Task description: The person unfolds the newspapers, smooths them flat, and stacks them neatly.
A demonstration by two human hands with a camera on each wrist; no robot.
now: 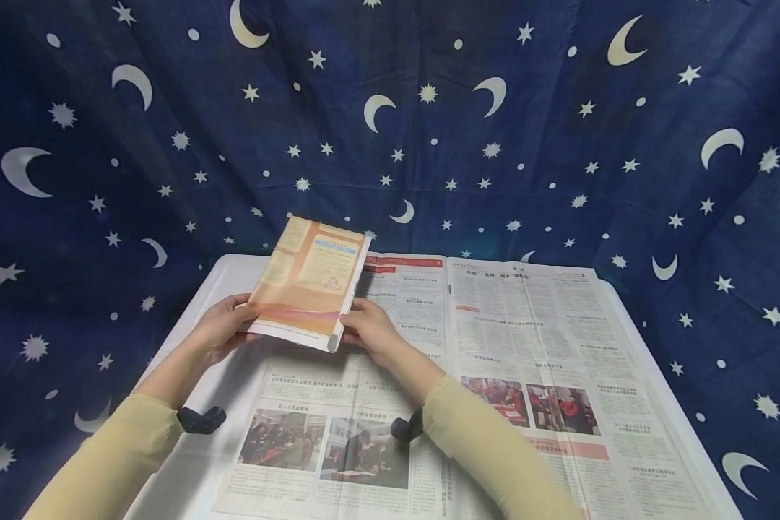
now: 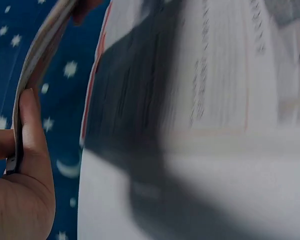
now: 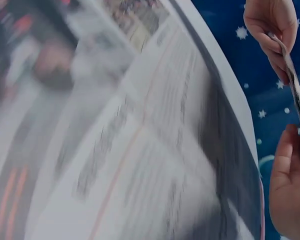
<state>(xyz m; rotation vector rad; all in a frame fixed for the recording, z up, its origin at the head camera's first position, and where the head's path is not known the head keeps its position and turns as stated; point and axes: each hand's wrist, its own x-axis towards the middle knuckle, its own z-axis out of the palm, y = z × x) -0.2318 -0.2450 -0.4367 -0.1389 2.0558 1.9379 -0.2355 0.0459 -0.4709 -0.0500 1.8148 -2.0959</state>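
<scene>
A thin booklet (image 1: 308,282) with an orange and cream cover is held up above the table, tilted, its cover facing me. At its lower left corner my left hand (image 1: 224,325) grips the edge, thumb on the cover and fingers behind. My right hand (image 1: 373,328) holds the right edge near the lower corner. From the left wrist view, the booklet (image 2: 37,55) appears nearly edge-on, pinched between thumb and fingers of the left hand (image 2: 25,195). Both the left hand (image 3: 275,25) and the right hand (image 3: 292,195) show along its edge in the right wrist view.
An opened newspaper (image 1: 520,332) with printed photos covers much of the white table (image 1: 201,426). Dark bands are worn on both wrists. Behind the table hangs a dark blue cloth (image 1: 429,65) patterned with moons and stars.
</scene>
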